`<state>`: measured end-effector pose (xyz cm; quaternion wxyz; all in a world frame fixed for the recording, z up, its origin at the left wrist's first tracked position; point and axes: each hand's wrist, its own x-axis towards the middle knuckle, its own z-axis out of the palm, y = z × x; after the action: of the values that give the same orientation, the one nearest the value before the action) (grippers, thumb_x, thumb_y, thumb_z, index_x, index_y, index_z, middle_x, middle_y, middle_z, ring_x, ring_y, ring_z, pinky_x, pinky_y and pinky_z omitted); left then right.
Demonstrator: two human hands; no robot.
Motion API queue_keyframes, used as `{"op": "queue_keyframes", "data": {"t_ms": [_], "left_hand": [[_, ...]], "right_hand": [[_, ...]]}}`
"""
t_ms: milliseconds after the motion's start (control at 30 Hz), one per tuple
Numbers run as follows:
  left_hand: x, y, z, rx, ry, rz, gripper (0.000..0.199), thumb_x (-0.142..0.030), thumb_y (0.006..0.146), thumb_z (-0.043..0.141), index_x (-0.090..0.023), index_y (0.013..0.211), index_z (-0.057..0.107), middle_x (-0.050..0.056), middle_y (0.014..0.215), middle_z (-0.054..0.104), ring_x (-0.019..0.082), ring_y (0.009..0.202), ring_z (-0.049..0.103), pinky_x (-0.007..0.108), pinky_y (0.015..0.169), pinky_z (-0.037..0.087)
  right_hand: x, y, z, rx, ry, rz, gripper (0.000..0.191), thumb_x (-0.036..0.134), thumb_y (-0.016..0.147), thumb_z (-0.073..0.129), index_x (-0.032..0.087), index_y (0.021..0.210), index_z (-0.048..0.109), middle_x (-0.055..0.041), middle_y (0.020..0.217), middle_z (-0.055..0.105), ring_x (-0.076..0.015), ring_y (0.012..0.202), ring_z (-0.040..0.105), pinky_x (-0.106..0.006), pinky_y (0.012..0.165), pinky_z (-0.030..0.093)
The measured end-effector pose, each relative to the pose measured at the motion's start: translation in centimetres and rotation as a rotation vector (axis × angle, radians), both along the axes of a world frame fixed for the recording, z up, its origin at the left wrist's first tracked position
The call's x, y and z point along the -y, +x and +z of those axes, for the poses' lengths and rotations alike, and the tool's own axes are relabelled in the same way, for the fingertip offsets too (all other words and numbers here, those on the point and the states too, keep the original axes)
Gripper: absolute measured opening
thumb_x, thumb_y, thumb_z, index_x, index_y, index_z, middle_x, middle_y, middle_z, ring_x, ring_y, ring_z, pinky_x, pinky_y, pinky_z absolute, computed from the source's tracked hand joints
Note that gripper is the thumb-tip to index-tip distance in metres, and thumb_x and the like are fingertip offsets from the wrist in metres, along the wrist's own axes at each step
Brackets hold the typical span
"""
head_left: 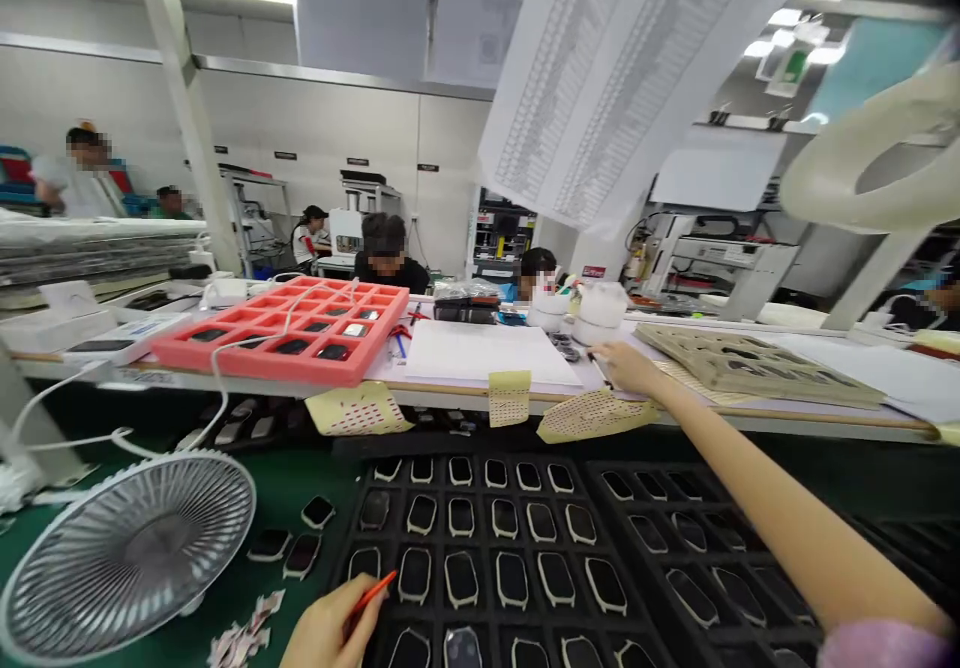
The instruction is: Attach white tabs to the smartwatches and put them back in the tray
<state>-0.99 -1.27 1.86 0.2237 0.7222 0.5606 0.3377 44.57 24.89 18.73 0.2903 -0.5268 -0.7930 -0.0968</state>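
Observation:
My left hand (pixel 330 624) is closed around a slim orange pen-like tool (pixel 373 593); its kind does not show clearly. It is at the left edge of a black foam tray (pixel 442 540), whose compartments hold several watch bodies (pixel 511 578) with dark screens and light frames. My right hand (pixel 628 366) reaches up to the white shelf, fingers closed at its front edge. A thin dark piece shows at the fingertips, too small to name. Beside those fingers lie small dark round parts (pixel 566 348) and a white dispenser bottle (pixel 600 310).
A grey fan (pixel 135 553) stands left, near loose watch bodies (pixel 302 555) and crumpled paper scraps (pixel 246 633). A second black tray (pixel 679 548) lies right, under my forearm. The shelf holds a pink foam tray (pixel 292 333), white paper (pixel 487 353) and beige foam (pixel 750 363). People sit beyond.

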Motion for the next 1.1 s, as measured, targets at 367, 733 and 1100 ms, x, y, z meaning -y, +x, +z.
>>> {"op": "queue_keyframes", "data": {"t_ms": [367,733,1100], "left_hand": [[1.0,0.6,1.1,-0.184,0.113,-0.007,0.034,-0.032,0.098,0.032,-0.020,0.083,0.060,0.002,0.072,0.062,0.014,0.062,0.059,0.021,0.057,0.040],[-4.9,-1.6,4.3,-0.634,-0.036,0.127,0.025,-0.023,0.097,0.037,-0.018,0.098,0.061,0.007,0.094,0.068,0.021,0.084,0.066,0.026,0.069,0.047],[-14.2,-1.4,4.1,-0.757,-0.125,0.156,0.026,-0.034,0.093,0.055,-0.014,0.109,0.060,0.007,0.107,0.063,0.019,0.092,0.063,0.040,0.082,0.053]], "right_hand": [[14.7,-8.3,-0.8,0.335,0.493,0.221,0.029,0.020,0.087,0.044,0.023,0.112,0.060,-0.0133,0.103,0.064,-0.0292,0.095,0.058,-0.046,0.088,0.042],[19.8,-18.5,-14.7,0.487,0.051,0.646,0.025,0.016,0.086,0.050,0.015,0.108,0.061,-0.0120,0.098,0.065,-0.0248,0.089,0.060,-0.041,0.083,0.046],[18.6,-20.1,-17.2,0.112,-0.166,0.560,0.025,0.012,0.090,0.044,0.018,0.110,0.059,-0.0120,0.108,0.062,-0.0253,0.098,0.058,-0.042,0.085,0.048]]}}
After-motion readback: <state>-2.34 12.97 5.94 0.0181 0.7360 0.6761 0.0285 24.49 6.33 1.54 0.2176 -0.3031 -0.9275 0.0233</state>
